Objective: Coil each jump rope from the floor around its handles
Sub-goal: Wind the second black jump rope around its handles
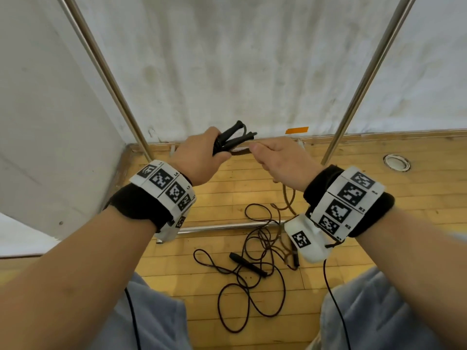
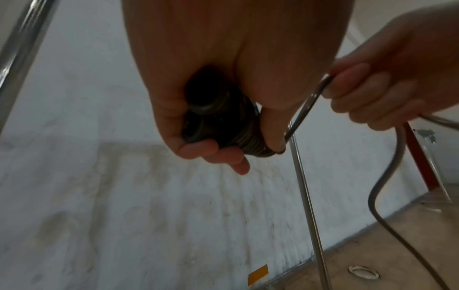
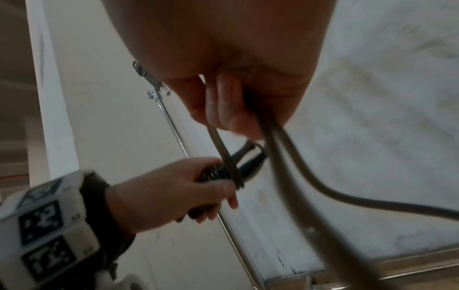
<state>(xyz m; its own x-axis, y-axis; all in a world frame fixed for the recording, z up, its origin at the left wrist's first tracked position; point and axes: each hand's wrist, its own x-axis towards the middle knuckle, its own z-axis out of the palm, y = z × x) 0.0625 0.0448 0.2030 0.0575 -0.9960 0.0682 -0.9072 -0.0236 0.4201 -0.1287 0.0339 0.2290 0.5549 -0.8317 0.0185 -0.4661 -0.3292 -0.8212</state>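
Observation:
My left hand [image 1: 199, 157] grips a pair of black jump-rope handles [image 1: 233, 137] held together, with rope wound round them in tight turns [image 2: 238, 133]. My right hand [image 1: 278, 160] pinches the free rope [image 2: 308, 102] just right of the handles, and the rest hangs down in a loop [image 3: 323, 186]. A second black jump rope [image 1: 252, 274] lies tangled on the wooden floor [image 1: 379, 248] below my hands, with one handle [image 1: 247, 264] showing. A brownish rope [image 1: 288, 203] trails on the floor under my right wrist.
Two slanted metal poles [image 1: 106, 72] [image 1: 366, 79] frame the space against a white wall [image 1: 240, 59]. A metal bar [image 1: 227, 226] lies on the floor. An orange tape mark [image 1: 297, 130] sits at the wall's base, a round floor fitting [image 1: 396, 162] at right.

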